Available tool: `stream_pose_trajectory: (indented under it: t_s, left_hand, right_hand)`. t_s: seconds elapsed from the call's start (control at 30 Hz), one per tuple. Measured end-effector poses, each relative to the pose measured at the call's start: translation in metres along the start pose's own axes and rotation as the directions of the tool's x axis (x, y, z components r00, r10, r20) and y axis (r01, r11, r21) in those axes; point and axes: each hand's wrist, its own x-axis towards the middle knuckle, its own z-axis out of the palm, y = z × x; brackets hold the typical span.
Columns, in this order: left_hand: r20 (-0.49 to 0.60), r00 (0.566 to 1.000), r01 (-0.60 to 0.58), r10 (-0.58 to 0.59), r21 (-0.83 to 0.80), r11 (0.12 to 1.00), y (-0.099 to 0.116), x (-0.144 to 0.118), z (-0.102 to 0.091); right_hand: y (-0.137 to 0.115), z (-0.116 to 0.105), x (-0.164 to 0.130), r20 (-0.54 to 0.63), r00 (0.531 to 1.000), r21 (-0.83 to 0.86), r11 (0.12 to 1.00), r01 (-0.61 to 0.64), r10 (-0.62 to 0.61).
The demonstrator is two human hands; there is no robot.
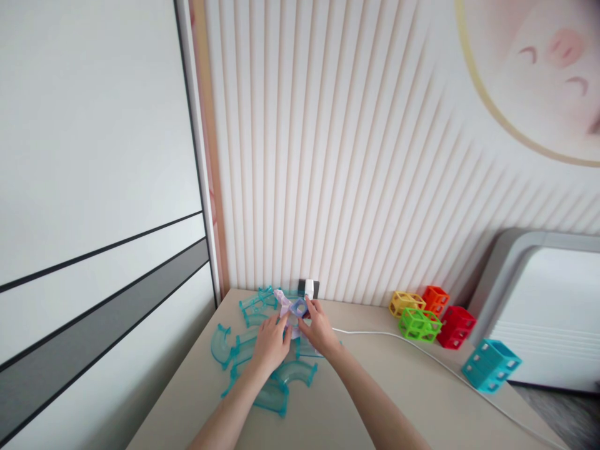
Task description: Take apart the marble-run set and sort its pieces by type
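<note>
While both hands work close together at the far left of the table [412, 400], near the ribbed wall [300, 156], a pale lilac piece [283, 302] sits between them among translucent teal track pieces [297, 372]. Its visible long axis slants from the upper left, by the wall, down to the right toward the person, and its far end points at the wall. Against its right side is a blue-violet piece [299, 307], its ring-like opening turned up toward the camera.

The left hand [272, 340] has its fingertips at the lilac piece's lower part; the right hand [320, 325] has a finger at the blue-violet piece's right edge, thumb below. Both grips are partly curled, but I cannot tell whether either is closed firmly on a piece.

Just behind stands a black-and-white object [309, 289]; any lettering on it is too small to read. A white cable [375, 332] runs rightward past yellow [407, 303], green [420, 325], orange [435, 300], red [456, 327] and blue blocks [491, 365].
</note>
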Motion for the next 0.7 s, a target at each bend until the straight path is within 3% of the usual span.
stream_pose_trajectory:
  t_s: [0.17, 0.3, 0.37, 0.47, 0.53, 0.63, 0.7]
  left_hand:
    - [-0.001, 1.000, -0.008, 0.008, -0.011, 1.000, -0.001, 0.001, -0.001]
    - [-0.048, 0.999, -0.012, 0.010, -0.042, 0.999, 0.003, 0.004, -0.006]
    - [-0.096, 0.995, -0.057, 0.039, -0.194, 0.979, 0.014, 0.007, -0.017]
    - [-0.099, 0.992, -0.120, 0.075, -0.591, 0.798, 0.043, 0.007, -0.045]
    - [-0.015, 0.999, -0.043, 0.051, -0.793, 0.608, 0.066, 0.006, -0.065]
    - [0.058, 0.998, 0.039, 0.037, -0.920, 0.391, 0.093, 0.003, -0.087]
    - [0.056, 0.998, 0.045, 0.023, -0.936, 0.349, 0.103, 0.001, -0.093]
  right_hand:
    - [-0.016, -0.008, -0.002, -0.164, 0.976, 0.339, 0.937, -0.083, 0.145]
    - [-0.035, -0.022, -0.012, -0.191, 0.945, 0.591, 0.800, -0.105, 0.265]
    - [-0.050, -0.031, -0.023, -0.180, 0.935, 0.700, 0.708, -0.096, 0.305]
    - [-0.076, -0.046, -0.041, -0.079, 0.931, 0.904, 0.420, -0.083, 0.356]
    - [-0.092, -0.056, -0.051, -0.012, 0.938, 0.961, 0.264, -0.085, 0.345]
    - [-0.106, -0.069, -0.062, 0.017, 0.944, 0.977, 0.195, -0.086, 0.330]
    - [-0.108, -0.075, -0.067, 0.034, 0.951, 0.972, 0.212, -0.103, 0.306]
